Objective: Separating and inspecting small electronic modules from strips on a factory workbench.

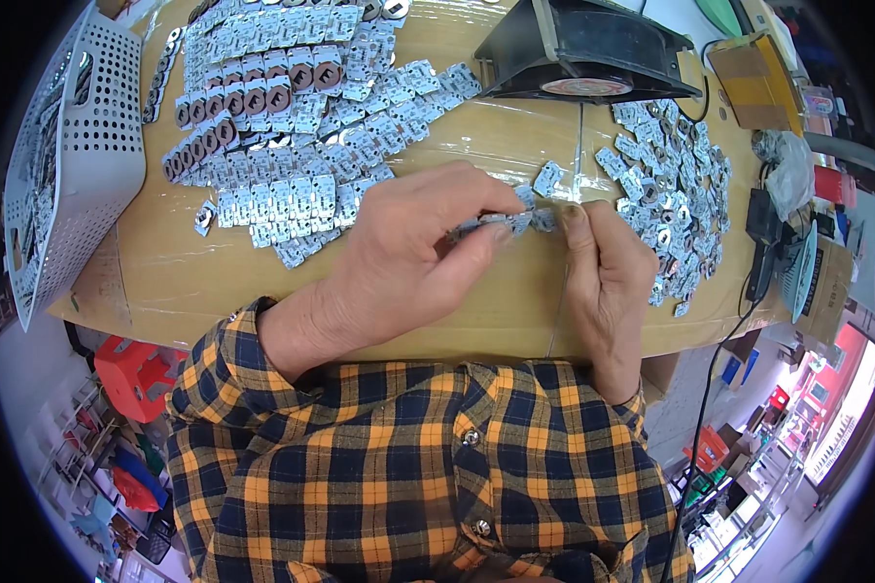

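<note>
My left hand [413, 238] is closed in a pinch on a short row of small silver-grey flat parts [496, 225], over the middle of the table. Just to its right, my right hand [608, 267] has thumb and forefinger pressed together at one small flat part [544, 220], which meets the end of that row. Whether the two are joined cannot be made out. Beyond the fingertips lies a single loose part [547, 178]. Long overlapping rows of such parts [277, 199] cover the table on the far left, some with dark round centres. A loose heap of them [676, 194] lies to the right.
A white perforated basket [117, 107] holding more parts stands at the left edge. At the back is a black fan [583, 53]. Along the right edge are a black power strip [763, 243], a cable and a cardboard box [826, 287]. A red stool [136, 374] stands below left.
</note>
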A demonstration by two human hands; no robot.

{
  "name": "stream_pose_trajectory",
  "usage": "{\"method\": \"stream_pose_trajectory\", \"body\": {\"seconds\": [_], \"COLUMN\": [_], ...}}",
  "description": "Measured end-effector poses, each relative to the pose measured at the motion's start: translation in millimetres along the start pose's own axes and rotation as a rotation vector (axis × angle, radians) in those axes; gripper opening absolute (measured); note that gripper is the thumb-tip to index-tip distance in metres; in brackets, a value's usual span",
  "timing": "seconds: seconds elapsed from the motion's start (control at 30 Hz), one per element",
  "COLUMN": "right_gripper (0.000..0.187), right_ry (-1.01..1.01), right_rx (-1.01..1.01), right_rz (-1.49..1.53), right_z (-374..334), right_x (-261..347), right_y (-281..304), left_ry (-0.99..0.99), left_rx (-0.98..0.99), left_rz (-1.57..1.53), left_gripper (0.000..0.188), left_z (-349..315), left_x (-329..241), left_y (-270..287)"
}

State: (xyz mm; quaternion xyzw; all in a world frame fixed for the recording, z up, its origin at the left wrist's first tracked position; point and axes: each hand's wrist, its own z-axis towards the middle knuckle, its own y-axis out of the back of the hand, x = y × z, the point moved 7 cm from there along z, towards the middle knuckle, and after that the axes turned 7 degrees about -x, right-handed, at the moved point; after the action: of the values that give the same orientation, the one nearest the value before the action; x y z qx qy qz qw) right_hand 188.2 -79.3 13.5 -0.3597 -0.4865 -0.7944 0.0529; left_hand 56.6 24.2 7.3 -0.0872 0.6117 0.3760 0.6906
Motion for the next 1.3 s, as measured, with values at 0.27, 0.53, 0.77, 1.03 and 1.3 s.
{"method": "stream_pose_trajectory", "body": {"seconds": [0.27, 0.53, 0.77, 1.03, 1.3], "right_gripper": [0.027, 0.033, 0.032, 0.033, 0.034], "right_ry": [-0.188, -0.233, -0.146, -0.076, -0.115], "right_rx": [0.102, 0.228, 0.224, 0.269, 0.234], "right_rz": [0.317, 0.543, 0.463, 0.439, 0.489], "right_z": [-6, -6, -5, -4, -2], "right_x": [2, 7, 10, 15, 15], "right_y": [9, -4, -5, -8, -8], "left_ry": [0.522, 0.474, 0.429, 0.415, 0.408], "left_rx": [0.060, 0.069, 0.071, 0.089, 0.075], "left_rz": [-0.692, -0.642, -0.590, -0.570, -0.526], "left_gripper": [0.019, 0.018, 0.020, 0.018, 0.019], "left_z": [-3, -3, -3, -3, -4], "left_x": [17, 15, 13, 11, 9], "left_y": [-10, -4, -3, -3, 0]}}
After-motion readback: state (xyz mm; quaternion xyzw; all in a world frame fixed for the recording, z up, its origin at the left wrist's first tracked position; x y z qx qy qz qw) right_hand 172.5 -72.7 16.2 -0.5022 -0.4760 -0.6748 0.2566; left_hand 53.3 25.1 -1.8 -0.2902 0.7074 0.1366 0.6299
